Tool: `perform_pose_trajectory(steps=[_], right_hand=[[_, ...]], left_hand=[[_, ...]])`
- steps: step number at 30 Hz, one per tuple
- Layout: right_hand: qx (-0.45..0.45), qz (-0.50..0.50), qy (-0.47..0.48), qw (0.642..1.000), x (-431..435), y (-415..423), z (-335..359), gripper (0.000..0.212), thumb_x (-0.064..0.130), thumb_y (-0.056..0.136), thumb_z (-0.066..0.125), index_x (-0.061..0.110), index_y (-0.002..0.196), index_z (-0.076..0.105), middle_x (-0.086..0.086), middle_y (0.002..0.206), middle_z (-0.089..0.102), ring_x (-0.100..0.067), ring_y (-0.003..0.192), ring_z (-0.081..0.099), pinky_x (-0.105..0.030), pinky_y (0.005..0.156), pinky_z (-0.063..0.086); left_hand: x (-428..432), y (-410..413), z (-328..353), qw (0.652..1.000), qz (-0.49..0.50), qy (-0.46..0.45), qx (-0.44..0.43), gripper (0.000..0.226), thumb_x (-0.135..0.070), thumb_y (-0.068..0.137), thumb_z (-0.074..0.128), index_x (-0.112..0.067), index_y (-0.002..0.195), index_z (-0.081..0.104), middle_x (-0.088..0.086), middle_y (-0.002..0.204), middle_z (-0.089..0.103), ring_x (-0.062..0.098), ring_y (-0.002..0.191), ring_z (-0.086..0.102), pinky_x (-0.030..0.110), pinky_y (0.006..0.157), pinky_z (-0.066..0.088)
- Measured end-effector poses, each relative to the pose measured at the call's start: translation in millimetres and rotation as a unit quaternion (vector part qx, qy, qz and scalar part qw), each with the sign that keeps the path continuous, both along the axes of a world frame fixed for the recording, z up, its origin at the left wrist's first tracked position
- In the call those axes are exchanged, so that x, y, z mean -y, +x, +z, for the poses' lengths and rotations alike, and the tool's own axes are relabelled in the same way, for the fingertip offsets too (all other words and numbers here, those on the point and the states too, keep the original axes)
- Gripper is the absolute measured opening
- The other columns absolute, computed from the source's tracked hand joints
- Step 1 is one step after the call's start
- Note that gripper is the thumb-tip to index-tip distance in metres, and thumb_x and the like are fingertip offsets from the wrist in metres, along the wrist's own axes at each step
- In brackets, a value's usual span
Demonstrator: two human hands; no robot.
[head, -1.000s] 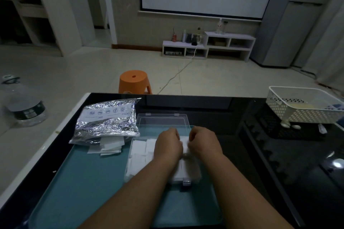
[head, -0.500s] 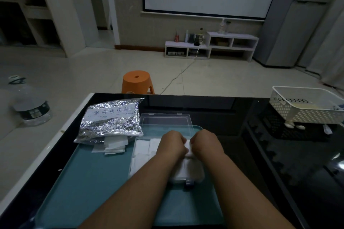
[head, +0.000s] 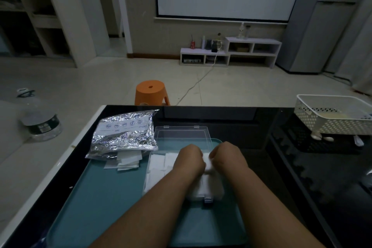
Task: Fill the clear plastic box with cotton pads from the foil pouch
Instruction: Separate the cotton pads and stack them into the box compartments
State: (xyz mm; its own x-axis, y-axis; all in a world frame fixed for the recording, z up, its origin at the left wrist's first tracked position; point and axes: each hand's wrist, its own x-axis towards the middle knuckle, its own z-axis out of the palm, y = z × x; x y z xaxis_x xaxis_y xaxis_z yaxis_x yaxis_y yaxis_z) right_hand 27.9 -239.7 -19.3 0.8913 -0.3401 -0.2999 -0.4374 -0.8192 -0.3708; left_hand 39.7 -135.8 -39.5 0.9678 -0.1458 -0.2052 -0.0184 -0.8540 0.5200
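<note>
Foil pouch (head: 124,133) lies left of the grip, loose pads (head: 126,162) at its mouth. Left hand (head: 190,160) and right hand (head: 226,156), fingers curled, pinch cotton pads (head: 208,162) between them, directly above the open clear plastic box (head: 181,136).

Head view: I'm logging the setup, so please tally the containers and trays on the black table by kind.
Foil pouch: 1
Clear plastic box: 1
Teal tray: 1
White basket: 1
Total: 4
</note>
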Motion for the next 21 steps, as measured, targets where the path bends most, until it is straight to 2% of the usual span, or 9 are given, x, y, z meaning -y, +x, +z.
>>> perform_pose_trajectory(steps=[6,10,12,16,21], right_hand=[[0.046,0.006,0.014,0.999,0,4,7,0.02,0.014,0.091,0.059,0.015,0.106,0.071,-0.003,0.108,0.068,-0.016,0.091,0.063,-0.03,0.082,0.053],[0.056,0.037,0.022,0.998,-1,2,16,0.027,0.008,0.091,0.06,0.016,0.115,0.069,-0.003,0.117,0.066,-0.017,0.101,0.062,-0.032,0.091,0.052],[0.075,0.049,0.027,0.996,-3,-1,20,0.032,0.007,0.091,0.059,0.017,0.121,0.066,-0.003,0.123,0.063,-0.018,0.106,0.06,-0.034,0.095,0.05],[0.136,0.043,0.076,0.987,-11,-5,16,0.025,0.012,0.092,0.06,0.019,0.115,0.065,-0.002,0.121,0.063,-0.015,0.107,0.06,-0.034,0.095,0.05],[0.154,0.062,0.117,0.979,-28,-8,12,0.022,0.016,0.092,0.061,0.021,0.114,0.065,-0.001,0.114,0.064,-0.014,0.1,0.06,-0.029,0.086,0.05]], left_hand=[[-5,4,3,0.999,0.002,-0.004,0.035,0.019,-0.012,0.084,0.065,-0.009,0.1,0.074,0.011,0.103,0.071,0.026,0.101,0.065,0.029,0.088,0.051],[-10,4,2,0.996,0.024,-0.04,0.073,0.029,-0.012,0.088,0.063,-0.013,0.116,0.069,0.007,0.119,0.068,0.022,0.112,0.061,0.028,0.093,0.046],[-16,3,3,0.993,0.041,-0.066,0.09,0.031,-0.011,0.088,0.063,-0.017,0.119,0.068,0.004,0.121,0.067,0.02,0.112,0.061,0.028,0.093,0.045],[-35,-2,8,0.983,0.071,-0.112,0.124,0.027,-0.018,0.09,0.064,-0.021,0.116,0.067,0.0,0.114,0.068,0.017,0.105,0.062,0.028,0.088,0.047],[-69,-10,12,0.978,0.09,-0.13,0.135,0.03,-0.022,0.088,0.066,-0.023,0.118,0.066,-0.004,0.114,0.067,0.015,0.101,0.061,0.026,0.085,0.046]])
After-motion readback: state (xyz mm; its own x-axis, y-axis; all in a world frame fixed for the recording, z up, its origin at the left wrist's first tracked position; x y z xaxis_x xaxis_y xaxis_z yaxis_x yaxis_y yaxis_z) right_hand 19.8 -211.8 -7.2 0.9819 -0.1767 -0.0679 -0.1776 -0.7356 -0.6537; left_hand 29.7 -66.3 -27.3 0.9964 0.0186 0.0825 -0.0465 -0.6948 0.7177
